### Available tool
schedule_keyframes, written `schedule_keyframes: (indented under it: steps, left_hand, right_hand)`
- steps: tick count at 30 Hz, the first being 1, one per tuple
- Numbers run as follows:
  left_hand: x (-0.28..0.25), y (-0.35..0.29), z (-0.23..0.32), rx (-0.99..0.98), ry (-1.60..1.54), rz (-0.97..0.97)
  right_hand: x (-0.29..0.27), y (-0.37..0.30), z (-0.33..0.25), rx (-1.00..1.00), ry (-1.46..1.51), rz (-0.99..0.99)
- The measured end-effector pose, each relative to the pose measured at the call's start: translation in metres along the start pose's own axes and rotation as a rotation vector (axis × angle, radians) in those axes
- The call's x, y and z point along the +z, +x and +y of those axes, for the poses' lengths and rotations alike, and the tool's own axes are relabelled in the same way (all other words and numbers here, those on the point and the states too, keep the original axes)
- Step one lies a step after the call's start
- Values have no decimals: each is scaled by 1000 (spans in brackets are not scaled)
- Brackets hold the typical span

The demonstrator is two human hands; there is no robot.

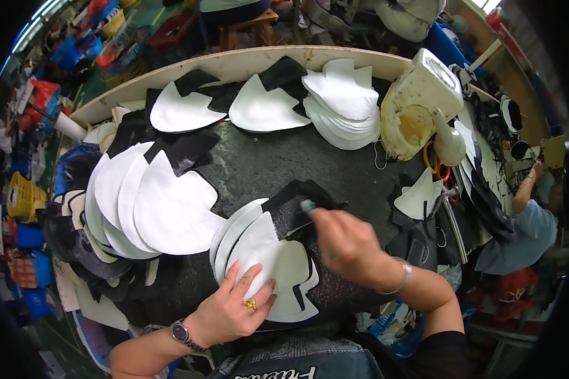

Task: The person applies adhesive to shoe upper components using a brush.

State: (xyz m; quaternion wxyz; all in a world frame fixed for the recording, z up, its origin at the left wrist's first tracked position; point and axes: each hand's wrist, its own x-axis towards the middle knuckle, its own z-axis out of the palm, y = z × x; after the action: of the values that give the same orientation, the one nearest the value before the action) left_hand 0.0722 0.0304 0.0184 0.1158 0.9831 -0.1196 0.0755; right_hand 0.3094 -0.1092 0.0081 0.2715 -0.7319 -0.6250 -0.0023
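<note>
My left hand (234,309), with a ring and a wristwatch, lies with fingers spread on a small fanned stack of white shoe-upper pieces (246,243), holding them against the dark work surface (253,158). My right hand (351,243), a bracelet at its wrist, is closed round what looks like a small brush (308,206); only its greenish end shows and motion smears it. That hand is over the black part (291,208) of the stack, whose far edge bends away from me. A larger fan of white pieces (171,208) lies to the left.
White and black pieces (193,110) and a taller white stack (341,95) line the far raised rim (246,55). A glue-stained yellowish pot (411,126) stands far right, near orange-handled scissors (431,158) and a metal hammer (452,221). Another person (521,234) sits at right.
</note>
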Motion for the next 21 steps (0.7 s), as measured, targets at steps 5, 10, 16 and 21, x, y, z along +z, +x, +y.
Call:
schedule_keyframes:
  steps: [5, 10, 16, 21]
  left_hand:
    - [-2, 1, -6, 2, -11, -17]
    - [-4, 6, -9, 50, -56, -12]
    - [-2, 0, -7, -3, -21, -54]
    - [-6, 4, -12, 33, -41, -37]
  right_hand:
    - [-36, 26, 13, 54, -5, 275]
    - [10, 36, -26, -64, 346, 67]
    - [-16, 32, 12, 6, 175, 199]
    - [-17, 13, -20, -295, 215, -148]
